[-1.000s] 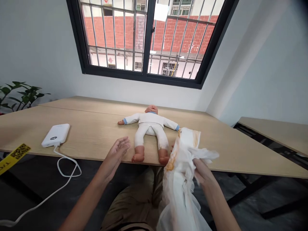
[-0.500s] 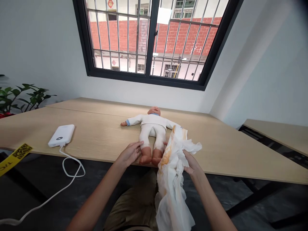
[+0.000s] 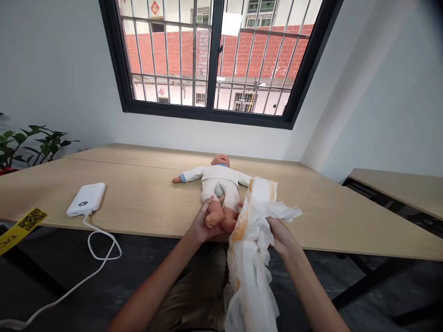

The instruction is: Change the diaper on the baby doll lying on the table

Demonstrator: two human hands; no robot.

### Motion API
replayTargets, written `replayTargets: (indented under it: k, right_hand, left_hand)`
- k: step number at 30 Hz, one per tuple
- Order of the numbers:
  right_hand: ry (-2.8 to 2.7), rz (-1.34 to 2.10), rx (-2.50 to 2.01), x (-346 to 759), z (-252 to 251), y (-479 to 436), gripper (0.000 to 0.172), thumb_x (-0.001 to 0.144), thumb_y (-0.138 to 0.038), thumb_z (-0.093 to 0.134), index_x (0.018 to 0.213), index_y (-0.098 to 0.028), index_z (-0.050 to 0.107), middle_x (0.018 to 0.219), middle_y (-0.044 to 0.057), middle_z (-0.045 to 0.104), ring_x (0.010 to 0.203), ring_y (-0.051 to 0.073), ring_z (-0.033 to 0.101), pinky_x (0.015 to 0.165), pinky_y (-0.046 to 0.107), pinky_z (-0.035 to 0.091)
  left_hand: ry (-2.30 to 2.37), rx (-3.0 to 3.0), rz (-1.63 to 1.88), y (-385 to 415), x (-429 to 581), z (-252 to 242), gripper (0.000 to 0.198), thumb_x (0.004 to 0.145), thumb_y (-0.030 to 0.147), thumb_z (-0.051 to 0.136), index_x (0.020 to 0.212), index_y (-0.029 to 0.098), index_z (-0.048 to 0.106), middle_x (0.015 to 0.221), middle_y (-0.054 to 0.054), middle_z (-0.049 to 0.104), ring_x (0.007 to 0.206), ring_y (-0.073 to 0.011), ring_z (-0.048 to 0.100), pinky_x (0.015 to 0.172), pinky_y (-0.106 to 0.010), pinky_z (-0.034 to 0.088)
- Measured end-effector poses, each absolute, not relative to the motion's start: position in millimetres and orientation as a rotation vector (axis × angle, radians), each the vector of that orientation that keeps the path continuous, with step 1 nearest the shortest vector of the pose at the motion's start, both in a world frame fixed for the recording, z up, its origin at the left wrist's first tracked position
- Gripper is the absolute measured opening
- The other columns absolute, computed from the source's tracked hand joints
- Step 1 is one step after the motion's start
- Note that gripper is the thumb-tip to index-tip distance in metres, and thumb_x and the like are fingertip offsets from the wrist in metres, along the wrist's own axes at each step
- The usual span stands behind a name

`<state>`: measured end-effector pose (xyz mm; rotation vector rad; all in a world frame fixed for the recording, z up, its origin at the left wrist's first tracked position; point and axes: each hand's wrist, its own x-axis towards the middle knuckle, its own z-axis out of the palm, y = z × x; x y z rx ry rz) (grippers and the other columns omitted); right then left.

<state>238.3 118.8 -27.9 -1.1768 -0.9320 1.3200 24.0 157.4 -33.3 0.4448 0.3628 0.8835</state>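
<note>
Doll point(image 3: 220, 174), face-up on table point(image 3: 138, 198); left hand point(image 3: 202, 226), wrapped round doll's lower leg point(image 3: 214, 211); right hand point(image 3: 282, 236), near doll's other leg point(image 3: 230, 216), grip hidden by white cloth point(image 3: 256, 203), I cannot tell; step, I judge: securing legs; next calls for steady support

A barred window point(image 3: 213, 60) overlooks the table point(image 3: 145, 184), where a white power bank point(image 3: 88, 198) trails a cable point(image 3: 74, 287).

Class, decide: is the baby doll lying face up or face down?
Face up: the baby doll lies on the table with its facial features and shirt front visible.
</note>
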Motion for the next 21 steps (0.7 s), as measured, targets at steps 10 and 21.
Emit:
replayTargets:
  k: [10,21]
  right_hand:
    - [-0.765,1.321,-1.316,301.6,-24.4,131.6,0.028,0.062,-0.026,0.078,0.087,-0.015,0.069,0.090,0.011,0.074,0.069,0.021,0.069,0.065,0.033,0.058]
    - [-1.207,1.452,-1.238,231.0,-10.6,209.5,0.028,0.077,-0.024,0.056,0.088,-0.002,0.068,0.089,0.004,0.069,0.074,0.008,0.066,0.081,0.025,0.047]
  left_hand:
    - [0.155,0.735,0.735,189.3,16.6,10.9,0.058,0.084,0.045,0.057,0.136,0.024,0.044,0.100,-0.010,0.068,0.104,-0.0303,0.066,0.089,-0.043,0.048]
    - [0.173,0.806,0.794,237.6,44.3,89.7,0.052,0.091,0.044,0.048,0.138,0.022,0.043,0.098,-0.007,0.068,0.098,-0.0252,0.067,0.092,-0.044,0.048]
